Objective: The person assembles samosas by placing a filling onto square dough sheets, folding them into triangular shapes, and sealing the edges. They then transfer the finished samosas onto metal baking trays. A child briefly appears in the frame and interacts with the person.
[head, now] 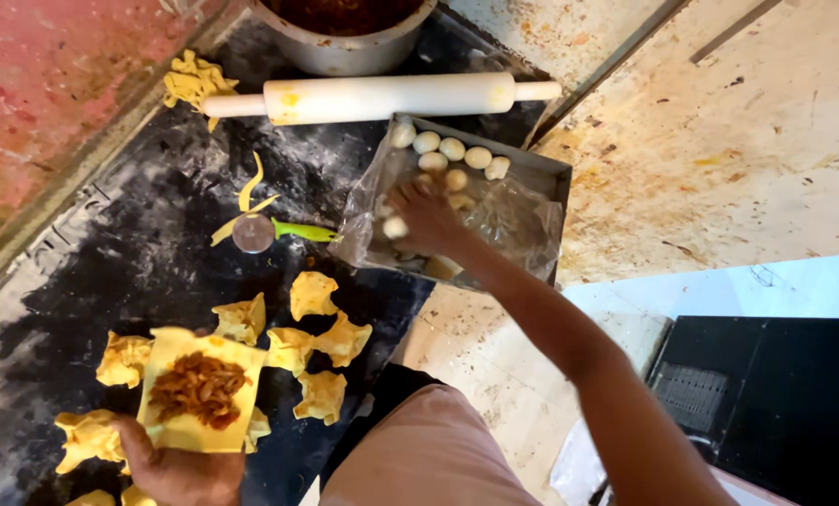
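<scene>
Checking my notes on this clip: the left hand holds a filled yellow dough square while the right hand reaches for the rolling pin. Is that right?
Not quite. In the head view the right hand reaches into the tray of small white balls, not the rolling pin. The left hand does hold the filled yellow dough square.

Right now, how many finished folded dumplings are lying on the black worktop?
At least 8: five clustered mid-counter, one left of the filled wrapper, one by the left hand, one at the bottom edge. Others may be hidden under the wrapper.
</scene>
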